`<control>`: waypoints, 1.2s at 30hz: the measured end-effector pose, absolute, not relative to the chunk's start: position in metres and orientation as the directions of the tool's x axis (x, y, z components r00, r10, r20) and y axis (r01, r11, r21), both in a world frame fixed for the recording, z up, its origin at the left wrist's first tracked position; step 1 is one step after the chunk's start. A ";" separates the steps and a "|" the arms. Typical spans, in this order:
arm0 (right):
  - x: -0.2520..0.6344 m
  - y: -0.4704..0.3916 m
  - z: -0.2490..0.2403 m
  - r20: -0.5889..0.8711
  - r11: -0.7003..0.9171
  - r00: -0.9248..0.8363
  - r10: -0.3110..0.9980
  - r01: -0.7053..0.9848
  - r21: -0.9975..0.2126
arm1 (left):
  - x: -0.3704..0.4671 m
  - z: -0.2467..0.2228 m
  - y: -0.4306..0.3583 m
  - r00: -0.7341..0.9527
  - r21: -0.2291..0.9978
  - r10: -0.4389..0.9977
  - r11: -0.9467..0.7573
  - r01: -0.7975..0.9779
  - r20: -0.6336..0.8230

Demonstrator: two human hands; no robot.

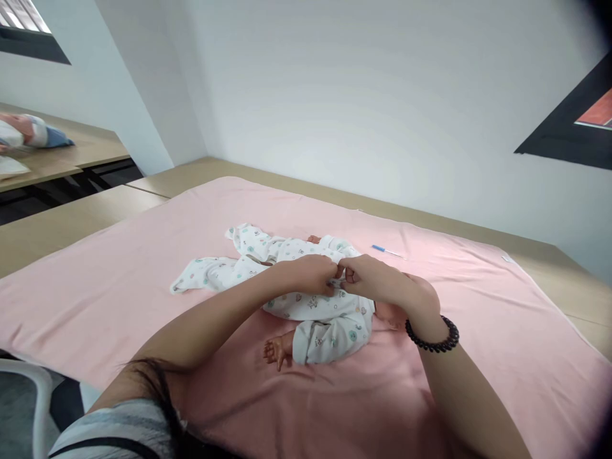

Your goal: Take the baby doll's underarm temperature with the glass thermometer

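A baby doll lies on its back on a pink blanket (143, 255), wearing a white baby romper (318, 309) printed with small coloured figures. The doll's hand (277, 350) sticks out of the near sleeve. Over the chest, my left hand (318, 274) is closed, its fingertips pinching the front of the romper. Right beside it, my right hand (370, 277) is also closed with its fingers curled at the same cloth, the two hands nearly touching. What lies between the fingertips is too small to make out. My right forearm covers most of the doll's head.
A thin stick with a blue handle (378, 248) lies on the blanket beyond the doll. Behind the table (191, 171) rises a white wall. Another doll (36, 131) lies on a second table at the far left. A chair (43, 382) stands at the lower left.
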State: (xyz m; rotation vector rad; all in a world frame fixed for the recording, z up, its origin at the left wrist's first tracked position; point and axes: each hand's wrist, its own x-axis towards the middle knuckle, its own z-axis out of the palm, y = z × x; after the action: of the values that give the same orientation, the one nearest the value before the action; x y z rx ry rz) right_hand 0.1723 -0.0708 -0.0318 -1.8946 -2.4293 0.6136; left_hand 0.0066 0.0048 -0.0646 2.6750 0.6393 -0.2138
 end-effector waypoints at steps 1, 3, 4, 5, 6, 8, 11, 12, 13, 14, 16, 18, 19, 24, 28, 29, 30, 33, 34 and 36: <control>0.173 -0.071 -0.032 -0.237 0.195 -0.272 0.933 0.933 -0.304 | 0.006 -0.064 0.006 0.888 0.345 0.398 -0.820 0.457 -0.231; 0.175 -0.070 -0.034 -0.237 0.195 -0.275 0.932 0.930 -0.313 | 0.004 -0.063 0.012 0.897 0.394 0.375 -0.807 0.440 -0.234; 0.176 -0.069 -0.035 -0.233 0.200 -0.281 0.931 0.926 -0.320 | 0.003 -0.063 0.015 0.902 0.423 0.360 -0.797 0.430 -0.239; 0.177 -0.068 -0.036 -0.226 0.206 -0.289 0.930 0.922 -0.328 | 0.002 -0.063 0.018 0.907 0.456 0.344 -0.784 0.420 -0.245; 0.178 -0.068 -0.037 -0.217 0.212 -0.294 0.931 0.919 -0.332 | 0.001 -0.063 0.022 0.911 0.491 0.327 -0.769 0.410 -0.250; 0.180 -0.067 -0.039 -0.200 0.217 -0.291 0.936 0.921 -0.325 | -0.001 -0.064 0.029 0.921 0.562 0.300 -0.730 0.389 -0.248; 0.182 -0.066 -0.040 -0.178 0.223 -0.281 0.943 0.931 -0.289 | -0.004 -0.064 0.037 0.938 0.662 0.263 -0.665 0.346 -0.226; 0.182 -0.066 -0.040 -0.169 0.231 -0.285 0.943 0.931 -0.282 | -0.004 -0.065 0.040 0.941 0.692 0.253 -0.639 0.335 -0.223; 0.183 -0.066 -0.040 -0.161 0.240 -0.292 0.943 0.930 -0.280 | -0.005 -0.065 0.042 0.944 0.720 0.245 -0.612 0.328 -0.222; 0.183 -0.065 -0.040 -0.154 0.247 -0.298 0.942 0.928 -0.280 | -0.005 -0.066 0.044 0.945 0.745 0.239 -0.584 0.323 -0.223; 0.183 -0.065 -0.041 -0.145 0.258 -0.306 0.941 0.925 -0.279 | -0.006 -0.066 0.047 0.948 0.785 0.229 -0.536 0.311 -0.220; 0.183 -0.064 -0.042 -0.134 0.264 -0.307 0.942 0.927 -0.266 | -0.007 -0.065 0.049 0.956 0.814 0.205 -0.505 0.288 -0.211; 0.182 -0.064 -0.042 -0.125 0.265 -0.304 0.944 0.929 -0.257 | -0.008 -0.065 0.050 0.960 0.825 0.191 -0.493 0.275 -0.206; 0.181 -0.065 -0.041 -0.067 0.237 -0.260 0.963 0.940 -0.244 | -0.011 -0.059 0.050 0.965 0.856 0.171 -0.450 0.254 -0.197; 0.181 -0.068 -0.040 -0.093 0.147 -0.181 0.979 0.946 -0.289 | -0.011 -0.056 0.046 0.958 0.844 0.194 -0.458 0.281 -0.213; 0.181 -0.068 -0.040 -0.090 0.129 -0.163 0.982 0.944 -0.303 | -0.011 -0.056 0.045 0.954 0.836 0.209 -0.464 0.292 -0.217; 0.181 -0.068 -0.040 -0.081 0.129 -0.163 0.983 0.937 -0.323 | -0.011 -0.056 0.044 0.948 0.826 0.226 -0.471 0.309 -0.225; 0.183 -0.068 -0.041 -0.048 0.193 -0.232 0.971 0.892 -0.409 | -0.010 -0.056 0.042 0.924 0.780 0.280 -0.502 0.373 -0.262; 0.183 -0.067 -0.042 -0.045 0.206 -0.249 0.967 0.878 -0.432 | -0.010 -0.056 0.042 0.918 0.766 0.291 -0.512 0.389 -0.271; 0.184 -0.067 -0.042 -0.050 0.201 -0.250 0.967 0.870 -0.450 | -0.010 -0.056 0.041 0.913 0.748 0.303 -0.531 0.399 -0.272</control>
State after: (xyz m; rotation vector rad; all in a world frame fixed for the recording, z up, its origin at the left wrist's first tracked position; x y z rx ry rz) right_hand 0.1838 -0.0665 -0.0421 -1.7510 -2.2327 0.5775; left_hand -0.0103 0.0412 -0.0559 2.1683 0.4988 -0.1355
